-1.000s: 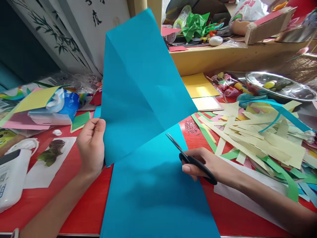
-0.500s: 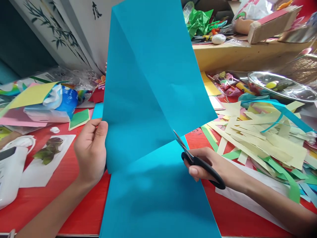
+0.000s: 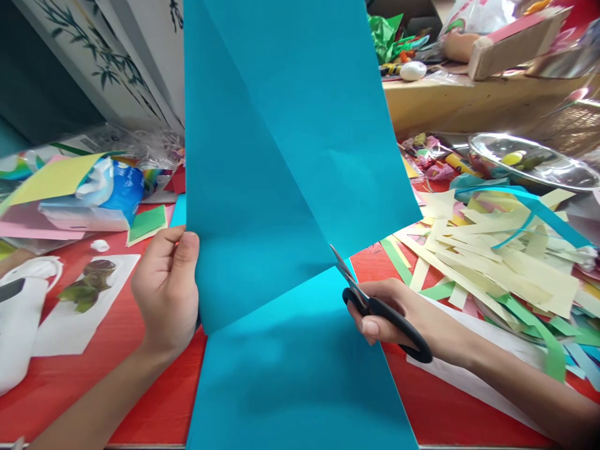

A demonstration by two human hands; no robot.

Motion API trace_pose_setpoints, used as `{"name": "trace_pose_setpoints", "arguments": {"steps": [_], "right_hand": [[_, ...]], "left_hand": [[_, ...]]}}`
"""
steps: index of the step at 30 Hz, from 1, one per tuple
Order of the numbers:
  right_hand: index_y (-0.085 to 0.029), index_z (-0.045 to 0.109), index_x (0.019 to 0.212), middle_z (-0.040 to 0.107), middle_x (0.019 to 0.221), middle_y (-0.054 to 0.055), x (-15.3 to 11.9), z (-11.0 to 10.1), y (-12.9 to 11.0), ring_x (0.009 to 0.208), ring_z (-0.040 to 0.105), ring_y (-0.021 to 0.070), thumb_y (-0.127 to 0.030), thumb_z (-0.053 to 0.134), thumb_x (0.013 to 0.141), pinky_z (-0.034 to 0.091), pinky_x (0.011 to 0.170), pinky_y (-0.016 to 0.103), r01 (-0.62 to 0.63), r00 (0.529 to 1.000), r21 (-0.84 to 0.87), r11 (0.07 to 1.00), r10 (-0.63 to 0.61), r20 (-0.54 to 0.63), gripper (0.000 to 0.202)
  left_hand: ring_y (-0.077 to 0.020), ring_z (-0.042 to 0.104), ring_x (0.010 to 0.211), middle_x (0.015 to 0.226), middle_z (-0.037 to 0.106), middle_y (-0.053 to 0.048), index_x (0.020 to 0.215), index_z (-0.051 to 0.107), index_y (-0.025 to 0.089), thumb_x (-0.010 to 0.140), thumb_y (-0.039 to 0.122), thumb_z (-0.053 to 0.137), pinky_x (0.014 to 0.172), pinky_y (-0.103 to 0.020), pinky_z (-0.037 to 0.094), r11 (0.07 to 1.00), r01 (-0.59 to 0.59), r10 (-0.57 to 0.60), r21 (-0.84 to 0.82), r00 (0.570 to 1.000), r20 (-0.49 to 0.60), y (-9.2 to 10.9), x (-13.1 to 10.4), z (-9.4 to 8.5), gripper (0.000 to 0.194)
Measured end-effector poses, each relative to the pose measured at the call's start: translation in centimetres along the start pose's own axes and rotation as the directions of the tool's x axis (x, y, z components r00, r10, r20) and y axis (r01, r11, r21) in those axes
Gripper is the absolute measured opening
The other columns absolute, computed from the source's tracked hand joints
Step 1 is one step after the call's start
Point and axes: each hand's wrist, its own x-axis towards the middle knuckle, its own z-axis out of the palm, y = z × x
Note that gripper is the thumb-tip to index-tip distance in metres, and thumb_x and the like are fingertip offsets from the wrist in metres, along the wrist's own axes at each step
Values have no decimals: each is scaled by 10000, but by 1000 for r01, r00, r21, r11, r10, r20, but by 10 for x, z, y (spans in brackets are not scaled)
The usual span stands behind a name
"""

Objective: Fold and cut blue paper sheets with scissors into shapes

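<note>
A large blue paper sheet [image 3: 281, 137] is held up in front of me, a slanting line crossing it down to its lower edge. My left hand [image 3: 171, 287] pinches its left edge near the bottom corner. Black-handled scissors [image 3: 394, 322] are in my right hand [image 3: 398, 306], their blades pointing up and left at the sheet's lower edge, where the slanting line ends. The blades look nearly closed. Under the raised sheet, more blue paper [image 3: 300, 381] lies on the red table [image 3: 154, 400].
Cream and green paper strips [image 3: 506, 250] are heaped at the right, below a shiny metal bowl [image 3: 534, 159]. At the left are a blue tissue pack [image 3: 124, 194], a white device [image 3: 19, 337] and a white paper with dark green pieces [image 3: 89, 287].
The raised blue sheet has shifted, its left edge and my left hand slightly left, its right corner slightly right. The scissors have barely moved.
</note>
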Motion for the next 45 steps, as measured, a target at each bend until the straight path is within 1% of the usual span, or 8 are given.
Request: {"name": "trace_pose_setpoints", "arguments": {"steps": [7, 16, 24, 29, 34, 38, 45], "right_hand": [[-166, 451, 658, 433, 605, -15, 1, -1, 2, 575, 416, 115, -684, 594, 669, 247, 519, 261, -1, 1000, 5, 1000, 1, -1, 537], [-169, 438, 652, 416, 598, -24, 0, 0, 0, 577, 415, 110, -682, 592, 671, 276, 529, 256, -8, 1000, 3, 1000, 8, 10, 537], [-168, 442, 648, 439, 594, -15, -1, -1, -2, 574, 420, 109, -675, 584, 684, 287, 517, 249, -24, 1000, -6, 1000, 24, 11, 528], [-162, 455, 650, 476, 591, -8, -2, 1, -2, 540, 401, 90, -645, 588, 705, 303, 498, 229, -28, 1000, 11, 1000, 28, -4, 504], [-165, 453, 633, 463, 581, -14, 0, 3, -3, 527, 400, 87, -635, 599, 703, 337, 499, 226, -21, 999, 40, 999, 23, -33, 498], [-166, 450, 623, 460, 578, -11, 0, 3, -3, 520, 395, 88, -641, 605, 692, 348, 496, 232, -30, 999, 54, 998, 32, -39, 504], [-167, 460, 618, 474, 563, -8, 0, 3, -3, 514, 399, 92, -635, 608, 694, 326, 489, 233, -33, 999, 55, 998, 35, -36, 497]], "left_hand": [[-74, 269, 499, 542, 326, 48, 723, 557, 186, 846, 321, 542, 426, -217, 222, 1000, 4, -4, -13, 1000, 6, -1, -1, 0, 183], [-67, 275, 492, 540, 340, 53, 717, 561, 178, 840, 313, 548, 433, -214, 222, 1000, 3, -3, -29, 1000, 1, -1, -1, 0, 183], [-73, 269, 491, 534, 333, 51, 727, 568, 188, 834, 290, 553, 425, -215, 220, 1000, 9, -10, -27, 1000, -17, 0, -1, 2, 149], [-75, 268, 484, 521, 333, 51, 713, 561, 185, 836, 284, 547, 419, -212, 225, 999, -15, 14, -28, 1000, -22, 1, -1, 2, 159], [-69, 292, 507, 549, 358, 48, 715, 555, 178, 836, 249, 541, 433, -197, 238, 999, -38, 37, -31, 999, -25, 2, 0, 1, 141], [-74, 290, 513, 555, 358, 46, 727, 565, 183, 834, 253, 542, 435, -201, 238, 999, -28, 27, -32, 999, -29, 3, 0, 2, 130], [-75, 300, 523, 564, 373, 45, 724, 563, 186, 832, 241, 539, 447, -202, 244, 999, -35, 35, -10, 999, -33, 3, 1, 2, 124]]}}
